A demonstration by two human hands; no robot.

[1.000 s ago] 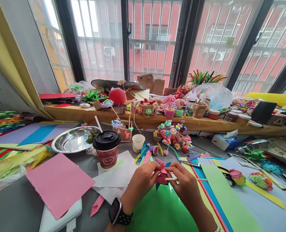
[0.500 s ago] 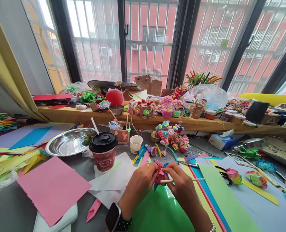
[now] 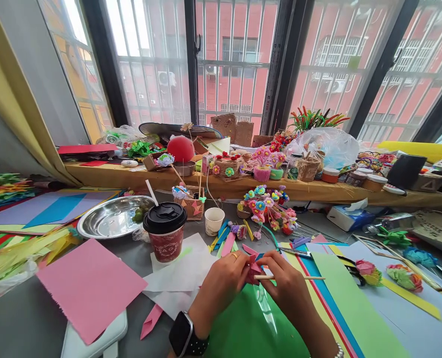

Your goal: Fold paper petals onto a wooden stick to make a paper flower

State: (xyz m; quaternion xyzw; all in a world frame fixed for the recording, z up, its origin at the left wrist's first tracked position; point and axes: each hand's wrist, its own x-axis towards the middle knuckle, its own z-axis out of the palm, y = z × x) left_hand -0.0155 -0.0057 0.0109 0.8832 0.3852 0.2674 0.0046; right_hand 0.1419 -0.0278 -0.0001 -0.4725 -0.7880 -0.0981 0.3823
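Observation:
Between my two hands, over a shiny green surface (image 3: 260,318), is a small folded pink paper piece (image 3: 254,270) with blue paper behind it. My left hand (image 3: 223,278), closed, pinches its left side. My right hand (image 3: 290,283) is closed too and grips a thin pale wooden stick (image 3: 313,278), which points left across the front of the folded paper. The right fingertips are at the paper's right side; whether they also press on it is partly hidden. A folded pink paper strip (image 3: 151,320) lies left of my left wrist.
A lidded drink cup (image 3: 165,233) with a straw, a paper cup (image 3: 214,222) and a metal dish (image 3: 111,219) stand beyond my hands. A pink sheet (image 3: 92,291) lies at left, coloured paper (image 3: 349,293) at right. Craft flowers (image 3: 267,206) and jars (image 3: 375,184) line the back.
The folded paper has turned in my fingers; the blue tip that stuck out below it no longer shows. The camera view has shifted slightly, and the stick stays in my right hand.

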